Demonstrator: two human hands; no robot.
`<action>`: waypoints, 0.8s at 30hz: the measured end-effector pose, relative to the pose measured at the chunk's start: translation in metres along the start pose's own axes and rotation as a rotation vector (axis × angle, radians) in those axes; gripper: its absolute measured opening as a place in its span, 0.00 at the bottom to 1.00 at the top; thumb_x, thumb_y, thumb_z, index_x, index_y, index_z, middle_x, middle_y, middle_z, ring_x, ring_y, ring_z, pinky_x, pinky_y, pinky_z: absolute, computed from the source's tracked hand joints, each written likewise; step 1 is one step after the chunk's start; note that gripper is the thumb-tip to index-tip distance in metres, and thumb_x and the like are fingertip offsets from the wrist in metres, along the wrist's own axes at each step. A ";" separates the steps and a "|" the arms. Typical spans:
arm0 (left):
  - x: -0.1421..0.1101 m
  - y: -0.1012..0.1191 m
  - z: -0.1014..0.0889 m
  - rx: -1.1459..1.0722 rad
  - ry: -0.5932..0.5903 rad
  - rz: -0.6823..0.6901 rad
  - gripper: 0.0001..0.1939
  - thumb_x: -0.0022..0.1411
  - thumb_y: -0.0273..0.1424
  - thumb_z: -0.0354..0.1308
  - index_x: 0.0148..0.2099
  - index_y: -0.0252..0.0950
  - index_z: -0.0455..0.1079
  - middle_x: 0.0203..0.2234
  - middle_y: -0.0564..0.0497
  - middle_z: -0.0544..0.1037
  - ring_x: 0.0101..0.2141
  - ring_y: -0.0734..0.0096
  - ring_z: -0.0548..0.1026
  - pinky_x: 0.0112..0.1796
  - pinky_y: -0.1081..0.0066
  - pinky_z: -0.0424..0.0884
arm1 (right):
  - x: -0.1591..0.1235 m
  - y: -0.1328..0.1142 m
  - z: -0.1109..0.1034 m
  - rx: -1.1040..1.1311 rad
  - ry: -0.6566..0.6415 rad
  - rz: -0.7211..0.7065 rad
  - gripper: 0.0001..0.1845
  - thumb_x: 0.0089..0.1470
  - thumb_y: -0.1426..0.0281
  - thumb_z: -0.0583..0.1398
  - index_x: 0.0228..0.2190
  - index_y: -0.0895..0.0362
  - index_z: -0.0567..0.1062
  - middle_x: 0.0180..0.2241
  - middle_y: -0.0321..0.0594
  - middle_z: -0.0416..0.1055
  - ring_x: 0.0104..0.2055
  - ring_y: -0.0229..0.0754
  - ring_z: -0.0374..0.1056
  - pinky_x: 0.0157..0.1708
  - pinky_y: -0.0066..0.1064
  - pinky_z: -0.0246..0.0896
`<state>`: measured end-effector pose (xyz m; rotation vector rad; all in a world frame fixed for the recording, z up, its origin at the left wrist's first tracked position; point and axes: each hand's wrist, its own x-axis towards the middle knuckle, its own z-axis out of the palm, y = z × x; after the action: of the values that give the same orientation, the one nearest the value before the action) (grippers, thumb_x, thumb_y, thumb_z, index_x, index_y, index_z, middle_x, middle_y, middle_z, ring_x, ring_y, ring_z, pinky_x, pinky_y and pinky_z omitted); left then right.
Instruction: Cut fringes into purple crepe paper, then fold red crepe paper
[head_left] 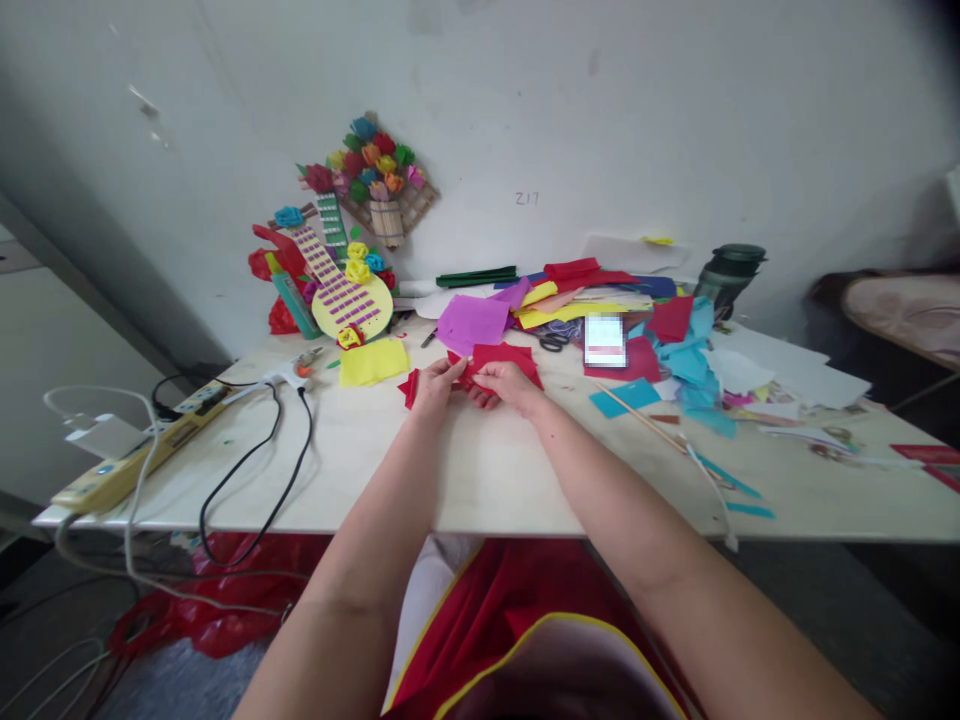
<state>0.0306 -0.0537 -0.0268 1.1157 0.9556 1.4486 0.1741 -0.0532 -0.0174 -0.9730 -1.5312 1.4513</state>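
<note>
My left hand and my right hand meet over the middle of the table. Both are closed, fingertips pinching a small piece of red paper between them. Its exact shape is partly hidden by the fingers. More red paper lies flat just behind my right hand. To the left of my left hand sits a small pointed red paper piece. A yellow paper sheet rests farther left, and a purple paper sheet lies behind my hands.
Scissors and a phone lie at the back right, near blue paper scraps and a thin stick. At left are a power strip, cables and a glue gun. A guitar-shaped craft leans against the wall.
</note>
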 end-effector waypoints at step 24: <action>0.006 -0.006 0.000 0.061 0.073 0.112 0.19 0.47 0.44 0.61 0.22 0.34 0.63 0.15 0.54 0.67 0.18 0.79 0.64 0.22 0.75 0.62 | 0.000 -0.001 0.009 -0.151 0.020 -0.083 0.13 0.52 0.75 0.55 0.17 0.58 0.65 0.10 0.29 0.64 0.08 0.30 0.56 0.10 0.20 0.48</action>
<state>0.0319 -0.0465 -0.0318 1.1837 1.0074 1.5693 0.1655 -0.0573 -0.0163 -0.9975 -1.6656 1.2791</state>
